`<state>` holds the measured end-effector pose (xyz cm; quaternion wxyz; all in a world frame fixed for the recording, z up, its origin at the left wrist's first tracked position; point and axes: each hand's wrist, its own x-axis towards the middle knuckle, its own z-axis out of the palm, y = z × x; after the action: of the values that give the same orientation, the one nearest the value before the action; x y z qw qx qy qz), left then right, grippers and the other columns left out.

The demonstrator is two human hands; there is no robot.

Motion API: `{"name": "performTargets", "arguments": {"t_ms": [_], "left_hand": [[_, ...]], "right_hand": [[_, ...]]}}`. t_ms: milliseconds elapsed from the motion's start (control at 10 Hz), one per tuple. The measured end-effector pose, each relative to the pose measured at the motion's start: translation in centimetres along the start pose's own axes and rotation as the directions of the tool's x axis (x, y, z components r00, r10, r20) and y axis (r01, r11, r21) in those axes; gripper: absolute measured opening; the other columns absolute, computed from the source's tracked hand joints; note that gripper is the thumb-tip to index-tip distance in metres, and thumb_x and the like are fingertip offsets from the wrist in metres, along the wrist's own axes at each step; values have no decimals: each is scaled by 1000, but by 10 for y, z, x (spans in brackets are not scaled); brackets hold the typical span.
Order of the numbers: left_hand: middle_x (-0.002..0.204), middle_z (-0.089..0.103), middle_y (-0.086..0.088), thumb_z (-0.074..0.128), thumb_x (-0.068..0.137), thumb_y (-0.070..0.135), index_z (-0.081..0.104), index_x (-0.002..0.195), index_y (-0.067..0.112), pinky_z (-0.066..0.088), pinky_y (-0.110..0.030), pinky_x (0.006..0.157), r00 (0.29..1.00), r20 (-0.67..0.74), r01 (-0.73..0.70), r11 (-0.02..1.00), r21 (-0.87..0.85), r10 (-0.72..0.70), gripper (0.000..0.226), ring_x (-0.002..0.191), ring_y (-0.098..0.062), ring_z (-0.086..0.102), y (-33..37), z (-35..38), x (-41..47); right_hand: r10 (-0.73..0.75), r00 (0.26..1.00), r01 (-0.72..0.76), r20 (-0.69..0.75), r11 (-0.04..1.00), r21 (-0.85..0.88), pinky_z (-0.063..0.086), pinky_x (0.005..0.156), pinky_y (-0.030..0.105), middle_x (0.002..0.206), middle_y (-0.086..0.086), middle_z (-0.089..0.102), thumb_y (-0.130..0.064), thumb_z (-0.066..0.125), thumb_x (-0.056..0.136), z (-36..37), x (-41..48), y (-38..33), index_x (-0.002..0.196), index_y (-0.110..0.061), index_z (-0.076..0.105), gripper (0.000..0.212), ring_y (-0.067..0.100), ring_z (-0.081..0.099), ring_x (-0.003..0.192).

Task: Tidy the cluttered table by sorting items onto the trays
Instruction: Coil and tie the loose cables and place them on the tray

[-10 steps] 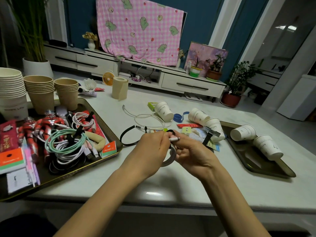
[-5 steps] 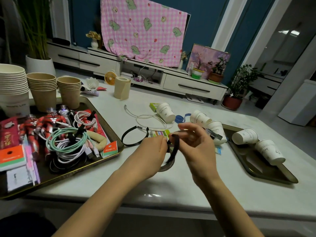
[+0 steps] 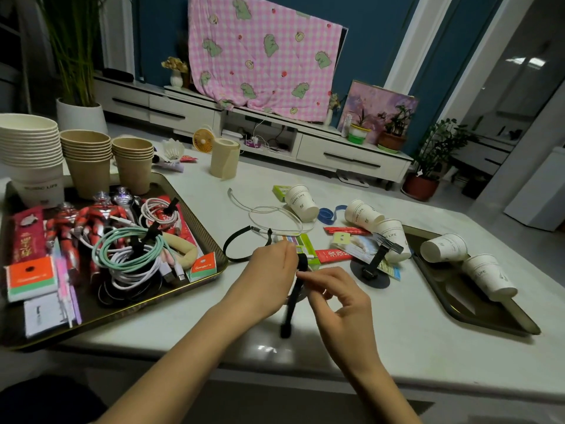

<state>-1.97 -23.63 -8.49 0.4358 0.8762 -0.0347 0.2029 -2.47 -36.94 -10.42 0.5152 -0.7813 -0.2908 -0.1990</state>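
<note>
My left hand (image 3: 269,270) and my right hand (image 3: 333,298) meet over the table's middle, both pinching a black strap (image 3: 290,304) wrapped round a small coiled cable; the strap's loose end hangs down to the tabletop. The coil itself is mostly hidden behind my fingers. The left tray (image 3: 211,240) holds coiled cables (image 3: 128,252), red toy figures (image 3: 82,221), packets and stacked paper cups (image 3: 85,157). The right tray (image 3: 477,313) carries two white cups (image 3: 443,247) on their sides.
Loose on the table lie a black headband (image 3: 235,246), a thin white cable (image 3: 269,215), three tipped white cups (image 3: 301,201), a blue tape (image 3: 327,214), red sachets (image 3: 333,255), a green packet, a phone stand (image 3: 371,270) and a tape roll (image 3: 224,157).
My right hand has come down from above the coil to its near side, pulling the black strap downward so its end now hangs towards the table. The left hand keeps its grip.
</note>
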Motion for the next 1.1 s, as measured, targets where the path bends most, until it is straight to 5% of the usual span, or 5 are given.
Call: {"name": "performTargets", "arguments": {"t_ms": [300, 500, 700, 900, 1100], "left_hand": [[73, 45, 0, 34, 98, 12, 28, 67, 18, 25, -28, 61, 991, 73, -117, 988, 96, 110, 32, 74, -26, 42, 2, 8, -4], [62, 41, 4, 33, 99, 16, 33, 61, 21, 27, -29, 58, 987, 124, -95, 992, -85, 105, 39, 62, -18, 38, 16, 13, -9], [59, 45, 10, 32, 99, 19, 37, 61, 30, 34, -11, 53, 976, 159, -124, 979, -160, 149, 40, 58, 2, 47, 22, 16, -11], [66, 45, 8, 31, 100, 26, 38, 66, 27, 32, -16, 56, 970, 185, -138, 985, -100, 154, 34, 62, -8, 44, 20, 18, -11], [75, 60, 11, 32, 100, 21, 58, 76, 27, 36, -8, 63, 962, 218, -148, 985, -89, 164, 36, 73, -8, 54, 14, 14, -12]], "right_hand": [[27, 995, -39, -101, 992, -124, 42, 63, 9, 75, -15, 68, 3, 73, 73, -1, -1, 4, 79, -27, 70, 31, 3, 62, 71], [-160, 956, 25, -245, 879, -475, 41, 52, 33, 71, -2, 46, -3, 79, 65, -9, 6, 18, 77, -15, 44, 40, 17, 43, 60], [373, 923, -385, 101, 907, 171, 52, 45, 28, 66, 0, 65, 16, 52, 76, -22, 14, 10, 86, -15, 55, 33, 12, 64, 60], [421, 762, -619, 492, 699, 360, 51, 79, 40, 85, 18, 62, 8, 51, 72, -32, 16, 14, 90, -9, 66, 30, 26, 59, 84], [429, 658, -728, 619, 154, 668, 49, 77, 31, 102, 17, 65, -2, 52, 59, -45, 22, 17, 113, 2, 65, 56, 21, 62, 84]]}}
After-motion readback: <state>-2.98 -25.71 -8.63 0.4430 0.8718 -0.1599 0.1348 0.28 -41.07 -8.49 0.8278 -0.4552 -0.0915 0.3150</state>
